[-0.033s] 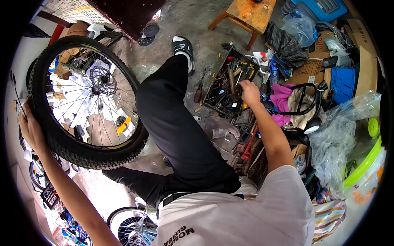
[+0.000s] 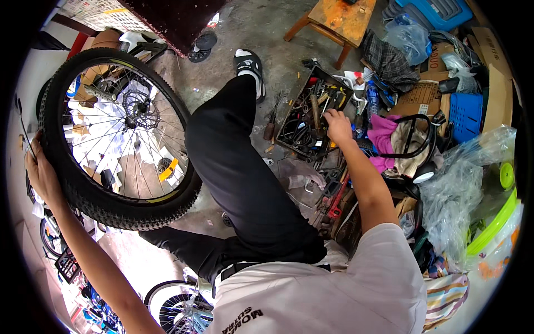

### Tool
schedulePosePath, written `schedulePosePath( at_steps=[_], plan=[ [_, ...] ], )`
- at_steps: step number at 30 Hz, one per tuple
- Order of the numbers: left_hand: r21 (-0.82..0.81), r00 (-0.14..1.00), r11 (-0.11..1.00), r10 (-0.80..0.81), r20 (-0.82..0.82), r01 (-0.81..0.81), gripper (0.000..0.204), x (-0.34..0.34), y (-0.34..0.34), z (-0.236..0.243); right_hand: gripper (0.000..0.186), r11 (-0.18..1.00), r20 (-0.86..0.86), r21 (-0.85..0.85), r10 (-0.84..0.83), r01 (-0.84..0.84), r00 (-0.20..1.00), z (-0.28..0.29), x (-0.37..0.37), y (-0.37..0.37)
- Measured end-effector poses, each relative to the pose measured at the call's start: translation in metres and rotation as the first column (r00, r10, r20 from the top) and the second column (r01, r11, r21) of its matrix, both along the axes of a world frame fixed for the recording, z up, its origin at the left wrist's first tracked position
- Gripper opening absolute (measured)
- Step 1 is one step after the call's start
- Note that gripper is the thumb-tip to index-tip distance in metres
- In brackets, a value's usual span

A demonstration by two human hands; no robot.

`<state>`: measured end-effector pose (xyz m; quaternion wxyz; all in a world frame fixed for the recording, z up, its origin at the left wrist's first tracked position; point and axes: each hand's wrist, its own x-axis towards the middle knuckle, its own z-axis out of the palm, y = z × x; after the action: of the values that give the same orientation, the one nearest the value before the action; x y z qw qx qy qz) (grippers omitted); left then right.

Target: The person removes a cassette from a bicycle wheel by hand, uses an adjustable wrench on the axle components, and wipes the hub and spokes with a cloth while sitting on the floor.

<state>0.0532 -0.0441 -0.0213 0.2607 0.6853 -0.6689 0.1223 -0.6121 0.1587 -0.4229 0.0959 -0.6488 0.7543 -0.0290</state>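
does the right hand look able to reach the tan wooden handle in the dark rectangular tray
Likely yes: the right hand is just beside the tan wooden handle, with nothing visibly covering it.

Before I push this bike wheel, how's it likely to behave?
The wheel would probably roll readily, being round. Its knobby tire should grip rather than slip. With its open, spoked middle, it's perhaps lighter than its size suggests.
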Motion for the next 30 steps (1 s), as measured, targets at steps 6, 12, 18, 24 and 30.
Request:
schedulePosePath(
  at_steps=[6, 12, 18, 24, 30],
  plan=[
    [-0.031, 0.994, 0.999, -0.012, -0.111, 0.009, 0.044, -0.007, 0.012, 0.010, 0.037, 0.949, -0.226, 0.315, 0.091, -0.015, 0.970, -0.003, 0.029, -0.031],
    [-0.076, 0.998, 0.996, 0.055, -0.019, -0.056, 0.040, -0.014, 0.013, 0.001, 0.032, 0.878, -0.310, 0.427, 0.368, -0.218, 0.877, -0.013, 0.015, -0.045],
    [-0.085, 0.993, 0.990, 0.115, -0.026, -0.117, 0.042, -0.018, 0.015, 0.001, 0.032, 0.734, -0.241, 0.438, 0.652, -0.519, 0.719, -0.004, 0.004, -0.050],
    [-0.111, 0.997, 0.990, 0.083, 0.003, -0.082, 0.038, -0.008, 0.015, -0.001, 0.031, 0.518, -0.130, 0.503, 0.837, -0.692, 0.532, 0.047, -0.001, -0.078],
    [-0.138, 0.996, 0.990, 0.025, 0.084, -0.013, 0.034, -0.035, 0.007, 0.002, 0.021, 0.649, -0.353, 0.585, 0.744, -0.486, 0.568, 0.112, -0.024, -0.117]
  ],
)
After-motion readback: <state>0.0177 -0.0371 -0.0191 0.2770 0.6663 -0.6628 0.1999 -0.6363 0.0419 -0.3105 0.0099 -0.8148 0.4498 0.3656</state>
